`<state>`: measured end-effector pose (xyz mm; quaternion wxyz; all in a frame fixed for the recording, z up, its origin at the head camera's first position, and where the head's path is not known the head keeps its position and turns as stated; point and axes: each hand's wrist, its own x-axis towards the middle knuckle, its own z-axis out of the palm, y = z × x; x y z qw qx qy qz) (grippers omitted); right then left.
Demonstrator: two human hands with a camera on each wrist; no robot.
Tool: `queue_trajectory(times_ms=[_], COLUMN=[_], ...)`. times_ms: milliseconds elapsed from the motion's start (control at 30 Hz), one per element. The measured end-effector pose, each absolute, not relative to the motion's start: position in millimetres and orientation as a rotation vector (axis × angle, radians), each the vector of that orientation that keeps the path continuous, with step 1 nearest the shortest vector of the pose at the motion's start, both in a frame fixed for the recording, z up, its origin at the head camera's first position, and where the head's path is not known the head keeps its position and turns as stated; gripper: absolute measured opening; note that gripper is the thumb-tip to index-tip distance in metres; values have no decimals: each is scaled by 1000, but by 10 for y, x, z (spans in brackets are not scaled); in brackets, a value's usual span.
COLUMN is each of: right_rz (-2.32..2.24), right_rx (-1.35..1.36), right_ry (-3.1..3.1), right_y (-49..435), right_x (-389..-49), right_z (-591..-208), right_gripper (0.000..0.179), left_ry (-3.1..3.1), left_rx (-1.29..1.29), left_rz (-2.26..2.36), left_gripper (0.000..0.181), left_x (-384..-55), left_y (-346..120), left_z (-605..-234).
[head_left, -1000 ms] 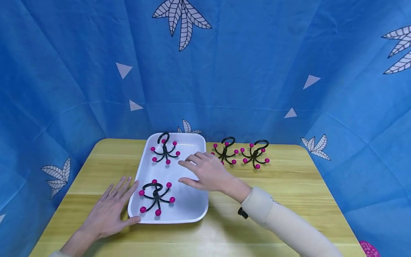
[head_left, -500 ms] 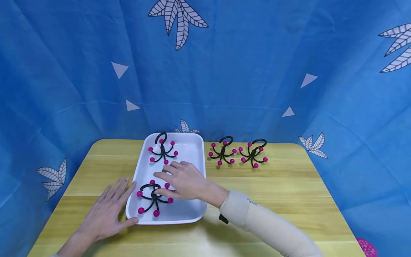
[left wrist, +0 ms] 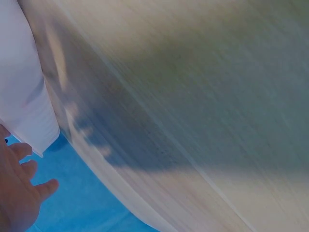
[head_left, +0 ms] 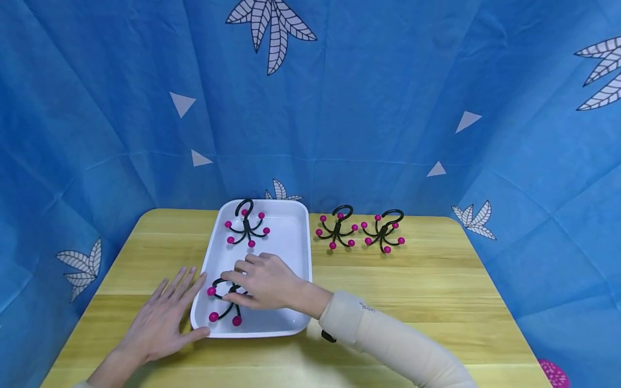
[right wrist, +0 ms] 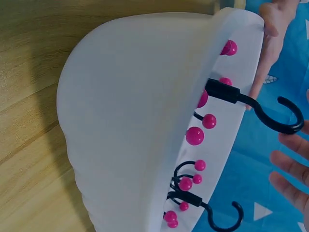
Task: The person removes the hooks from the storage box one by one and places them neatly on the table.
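Note:
A white tray [head_left: 288, 318] on the table bears two black claw hooks with pink ball tips and curved hanger tops. Over the near claw hook [right wrist: 226, 91] reaches my right hand [head_left: 269, 285], hiding part of it in the head view. Its thumb and fingers lie apart around the hook's curved top, and the right wrist view shows the fingers still spread beside it. Toward the tray's back sits the far claw hook [head_left: 247, 227]. My left hand [head_left: 162, 323] lies with straight fingers at the tray's left edge, its fingertips at the rim.
Right of the tray, two more claw hooks stand on the wooden table: one nearer the tray [head_left: 338, 229], the other farther right [head_left: 384, 231]. A blue patterned curtain [head_left: 378, 108] hangs behind the table and along both sides.
My right hand has moved left and toward me, from the tray's right side to the near claw hook. The left hand and all the claw hooks have stayed put.

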<state>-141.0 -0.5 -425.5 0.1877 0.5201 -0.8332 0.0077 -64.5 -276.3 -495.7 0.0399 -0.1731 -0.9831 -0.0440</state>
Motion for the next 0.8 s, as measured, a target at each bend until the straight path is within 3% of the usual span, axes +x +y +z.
queue_trajectory(times_ms=[800], right_rz=[14], right_rx=[1452], right_ry=[-2308], right_y=[-34], right_x=[-1439], right_z=[-4300], right_gripper=[21], left_ry=[-3014], left_rx=[-531], left_rz=[-107], left_gripper=[113], left_x=[-659], left_y=[-2775], left_z=[-4979])
